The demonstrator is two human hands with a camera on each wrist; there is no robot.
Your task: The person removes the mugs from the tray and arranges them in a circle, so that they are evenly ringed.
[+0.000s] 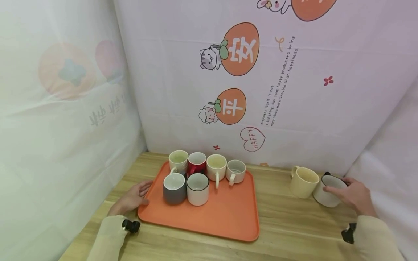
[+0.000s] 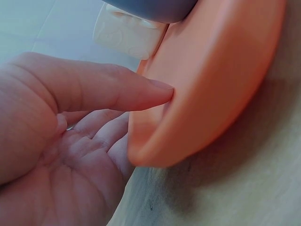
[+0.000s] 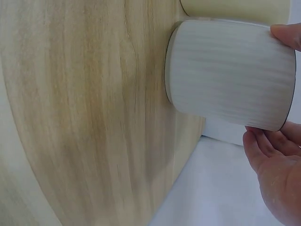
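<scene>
At the right, my right hand [image 1: 356, 195] grips a white mug with a dark rim [image 1: 326, 195] near its top, thumb on one side and fingers on the other. The right wrist view shows this mug's ribbed wall [image 3: 230, 73] and its base at the wood. Close beside it stands a cream mug [image 1: 303, 184], handle toward the back. My left hand [image 1: 132, 197] holds the left edge of an orange tray [image 1: 228, 217]. In the left wrist view, the thumb [image 2: 141, 92] presses inside the tray's rim while the other fingers lie at its outer side, partly hidden.
Toward the tray's back stand a pale green mug [image 1: 178, 159], a red mug [image 1: 197, 165], a cream mug [image 1: 216, 168] and a small grey-white mug [image 1: 236, 172]. Before them are a grey mug [image 1: 174, 190] and a dark-rimmed white mug [image 1: 197, 192]. White cloth [image 1: 183, 72] walls the wooden table [image 1: 287, 224].
</scene>
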